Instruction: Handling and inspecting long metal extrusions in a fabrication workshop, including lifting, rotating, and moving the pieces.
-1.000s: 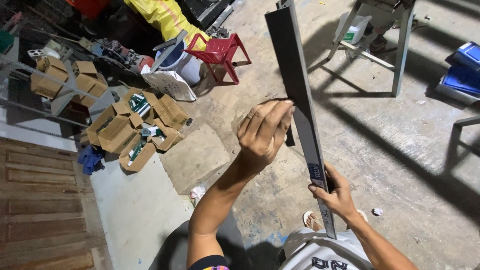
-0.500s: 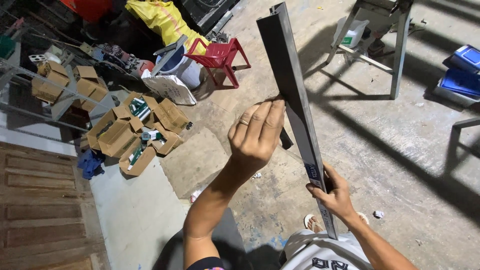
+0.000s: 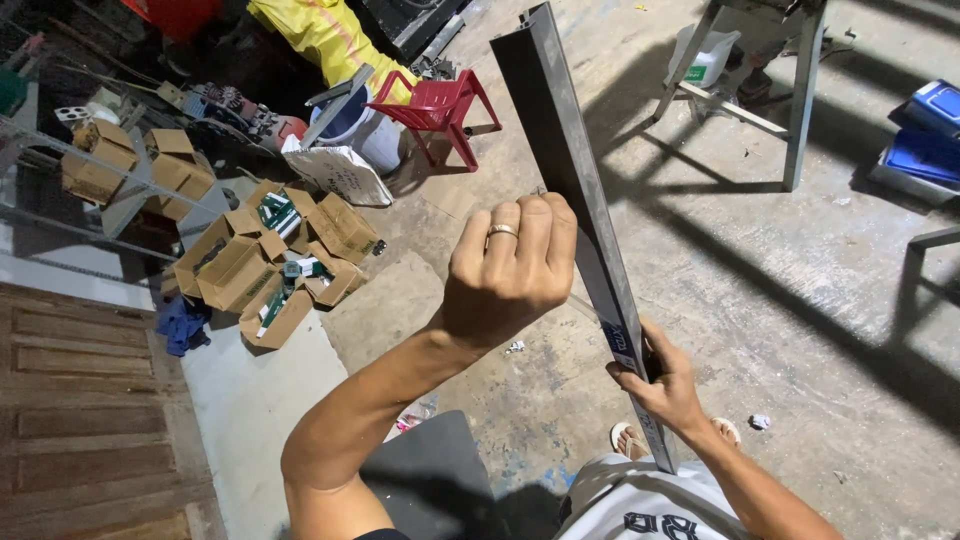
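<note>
I hold a long dark metal profile bar (image 3: 570,170) upright and tilted, its top end far above the concrete floor. My right hand (image 3: 665,385) grips the bar near its lower end, by a blue label. My left hand (image 3: 505,275), with a ring on one finger, is curled shut against the bar's left edge at mid-length. It seems to pinch a thin clear film (image 3: 580,303) that comes off the bar; the film is faint and hard to make out.
Below lie open cardboard boxes (image 3: 250,265), a red plastic chair (image 3: 440,105), a white bucket (image 3: 355,125) and a yellow sack (image 3: 320,35). A metal table frame (image 3: 800,100) and blue boxes (image 3: 925,140) stand at the right. A wooden panel (image 3: 80,400) lies at the left.
My left hand had its fingers stretched along the bar; now they are curled shut beside it. The bar has tilted slightly, and my right hand keeps its grip.
</note>
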